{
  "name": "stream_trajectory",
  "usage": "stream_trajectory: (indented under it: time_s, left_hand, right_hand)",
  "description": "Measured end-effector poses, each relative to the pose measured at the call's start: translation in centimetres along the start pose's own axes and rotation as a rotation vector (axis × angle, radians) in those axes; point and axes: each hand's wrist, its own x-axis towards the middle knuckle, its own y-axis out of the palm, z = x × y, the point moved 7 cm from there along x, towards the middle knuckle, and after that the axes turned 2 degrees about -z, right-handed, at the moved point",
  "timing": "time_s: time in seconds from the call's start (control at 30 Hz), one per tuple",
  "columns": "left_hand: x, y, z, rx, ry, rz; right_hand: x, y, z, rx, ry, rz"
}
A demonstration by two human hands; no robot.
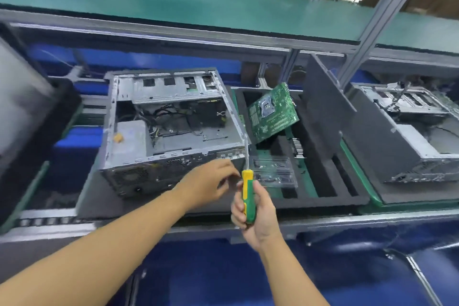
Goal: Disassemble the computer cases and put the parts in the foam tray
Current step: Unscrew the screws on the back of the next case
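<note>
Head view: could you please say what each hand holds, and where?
The right hand grips the screwdriver by its handle; whether the left hand pinches anything cannot be told.

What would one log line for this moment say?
right hand: grips screwdriver, shaft up | left hand: by computer case rear, grip unclear | motherboard: tilted in foam tray

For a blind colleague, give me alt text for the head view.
The right hand grips a green-and-yellow screwdriver upright before an open computer case, with the left hand alongside. A green motherboard leans in the foam tray.
</note>
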Motion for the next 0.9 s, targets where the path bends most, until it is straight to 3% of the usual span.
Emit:
stream_trajectory:
  time_s: [0.1,0.2,0.3,0.5,0.63,0.9]
  left_hand:
    - [-4.3,-6.4,2.7,0.224,-0.005,-0.217]
    - [-9.4,-11.5,6.9,0.350,-0.141,-0.378]
    - [-14.6,-13.8,11.3,0.422,-0.381,-0.286]
    - [-17.8,-13.8,15.6,0.283,-0.528,-0.105]
    - [-16.9,-14.0,16.0,0.062,-0.508,-0.171]
    - [-16.6,-14.2,15.7,0.048,-0.380,-0.248]
  right_hand:
    - [0.6,5.1,-3.0,-0.075,0.034,0.101]
    - [0.3,8.9,-6.1,-0.209,0.080,0.155]
    - [-0.5,11.5,-9.1,-0.320,0.125,0.189]
    - [-1.5,15.0,-12.8,-0.574,0.222,0.172]
    - [-1.4,15.9,-14.5,-0.708,0.231,0.136]
    - [-1.3,16.4,-16.8,-0.668,0.237,0.012]
